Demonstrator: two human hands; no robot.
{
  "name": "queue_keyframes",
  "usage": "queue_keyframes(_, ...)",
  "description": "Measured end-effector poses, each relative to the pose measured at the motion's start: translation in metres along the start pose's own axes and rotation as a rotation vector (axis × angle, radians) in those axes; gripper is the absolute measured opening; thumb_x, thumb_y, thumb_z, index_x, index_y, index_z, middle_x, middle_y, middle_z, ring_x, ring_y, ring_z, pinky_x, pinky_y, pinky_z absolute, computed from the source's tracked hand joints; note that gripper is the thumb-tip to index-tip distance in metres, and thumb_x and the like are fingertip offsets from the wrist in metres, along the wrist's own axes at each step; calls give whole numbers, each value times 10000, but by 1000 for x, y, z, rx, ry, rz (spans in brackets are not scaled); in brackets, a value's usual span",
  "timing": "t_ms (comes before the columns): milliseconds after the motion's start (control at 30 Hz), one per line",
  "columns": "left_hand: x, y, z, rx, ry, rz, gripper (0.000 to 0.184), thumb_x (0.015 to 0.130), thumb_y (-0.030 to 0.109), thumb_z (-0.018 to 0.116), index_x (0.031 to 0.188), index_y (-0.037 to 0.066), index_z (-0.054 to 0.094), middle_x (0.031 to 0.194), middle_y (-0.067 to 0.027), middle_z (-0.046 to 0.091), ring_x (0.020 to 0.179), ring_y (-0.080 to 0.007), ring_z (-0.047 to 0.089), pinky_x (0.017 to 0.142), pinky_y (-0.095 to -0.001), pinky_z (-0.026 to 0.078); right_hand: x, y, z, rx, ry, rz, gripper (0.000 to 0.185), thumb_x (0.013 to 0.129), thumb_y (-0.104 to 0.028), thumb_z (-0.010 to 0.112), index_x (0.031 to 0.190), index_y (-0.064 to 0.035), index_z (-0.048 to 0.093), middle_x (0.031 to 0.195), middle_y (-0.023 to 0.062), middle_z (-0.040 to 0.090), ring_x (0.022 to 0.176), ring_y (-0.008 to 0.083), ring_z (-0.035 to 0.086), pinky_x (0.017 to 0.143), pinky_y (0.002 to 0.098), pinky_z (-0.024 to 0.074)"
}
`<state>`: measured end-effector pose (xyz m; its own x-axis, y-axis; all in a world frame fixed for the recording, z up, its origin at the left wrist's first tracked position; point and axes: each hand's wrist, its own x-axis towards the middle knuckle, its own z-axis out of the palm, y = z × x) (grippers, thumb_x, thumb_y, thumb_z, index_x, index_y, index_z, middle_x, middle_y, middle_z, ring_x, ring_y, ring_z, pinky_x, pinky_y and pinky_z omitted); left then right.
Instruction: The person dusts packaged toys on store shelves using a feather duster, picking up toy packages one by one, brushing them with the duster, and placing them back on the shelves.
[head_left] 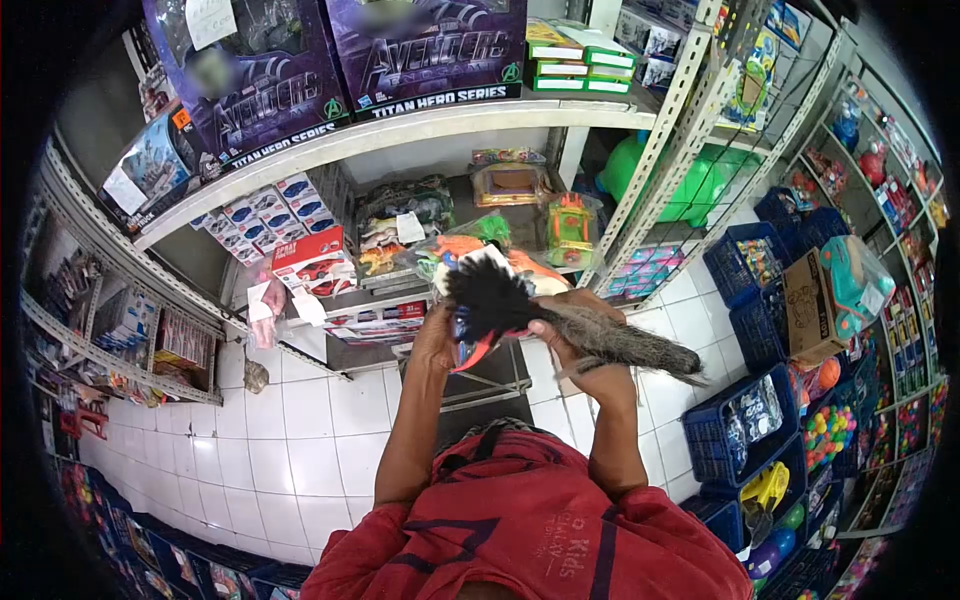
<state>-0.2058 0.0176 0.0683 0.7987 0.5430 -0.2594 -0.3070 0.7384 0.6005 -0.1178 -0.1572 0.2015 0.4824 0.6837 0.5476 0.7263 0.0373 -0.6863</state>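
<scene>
A feather duster [630,340], grey and bushy at one end with a black tuft at the other, lies across the front of my body. My right hand [595,375] is wrapped round its middle. Behind the black tuft, my left hand [433,340] grips the edge of a toy package with red, blue and white parts [464,352]. The tuft covers most of that package, so its kind cannot be made out. Just beyond both hands, bagged toys [490,228] in green and orange lie on the lower shelf.
Above the hands runs a metal shelf [420,122] with large boxed figures [430,50]. A slotted upright post [660,150] stands to the right. Blue crates [715,425] of toys line the right side. A red toy box [315,262] sits left on the lower shelf, above white floor tiles [260,450].
</scene>
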Motion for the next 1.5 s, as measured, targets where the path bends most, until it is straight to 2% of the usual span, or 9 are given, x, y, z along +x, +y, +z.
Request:
queue_keyframes(167, -6, 6, 0, -151, -158, -39, 414, 789, 278, 572, 1084, 2, 485, 1052, -139, 551, 925, -249, 562, 816, -375, 471, -2, 7, -4, 64, -137, -41, 236, 684, -216, 680, 843, -46, 638, 783, 90, 601, 740, 212, 573, 694, 296, 458)
queue_keyframes(333, 8, -1, -13, -157, -186, 47, 398, 782, 271, 581, 1072, 14, 492, 1044, -147, 554, 938, -264, 556, 820, -411, 466, 2, 0, -5, -104, 38, -3, 238, 697, -214, 668, 811, -10, 621, 747, 110, 593, 721, 245, 567, 660, 327, 435)
queue_keyframes(467, 1, 9, 5, -284, 40, -107, 272, 750, 117, 601, 999, 50, 512, 890, -76, 601, 682, -176, 619, 548, -303, 545, -2, 5, -6, 29, -75, -70, 235, 683, -215, 681, 827, -34, 635, 737, 97, 592, 706, 225, 562, 675, 336, 440)
queue_keyframes(600, 10, 3, -14, -212, -32, 3, 276, 758, 124, 596, 1006, 42, 507, 883, -95, 599, 677, -185, 617, 507, -307, 542, 0, 3, -6, -49, -1, 112, 257, 697, -229, 671, 858, -34, 629, 744, 98, 588, 721, 225, 555, 672, 342, 434)
queue_keyframes(1100, -4, 16, -15, -136, -293, 17, 513, 665, -32, 577, 1139, -18, 383, 911, -107, 559, 664, -178, 611, 546, -229, 541, -3, -2, -18, -39, -42, 191, 264, 711, -243, 666, 812, -8, 600, 742, 104, 566, 705, 252, 536, 655, 332, 416)
queue_keyframes(1233, -8, 18, -8, -186, -414, 13, 522, 698, 59, 550, 1170, -53, 356, 1014, -163, 539, 856, -252, 583, 735, -348, 507, -5, 1, -15, 159, 248, 297, 248, 717, -197, 676, 832, 9, 599, 739, 81, 589, 684, 180, 542, 652, 290, 418)
queue_keyframes(1333, -7, 20, -6, -396, -728, -53, 577, 738, 185, 495, 1213, -83, 305, 1153, -223, 461, 1006, -325, 513, 878, -436, 414, -5, -4, -22, 144, 156, 186, 231, 727, -175, 667, 850, 9, 602, 765, 83, 604, 701, 177, 551, 672, 281, 424)
queue_keyframes(1433, -12, 19, -5, -478, -624, -42, 556, 760, 207, 482, 1217, -61, 313, 1153, -220, 460, 997, -326, 518, 852, -455, 430, -4, 0, -16, 232, 300, 194, 215, 732, -145, 661, 865, 12, 600, 800, 80, 612, 728, 167, 553, 696, 272, 424)
queue_keyframes(1500, -11, 19, -2, -494, -668, -49, 657, 778, 463, 463, 1225, -5, 343, 1161, -211, 460, 1001, -341, 512, 843, -518, 409, -3, -5, -17, 290, 313, 215, 212, 732, -113, 659, 883, 18, 587, 827, 75, 608, 752, 156, 546, 708, 269, 420)
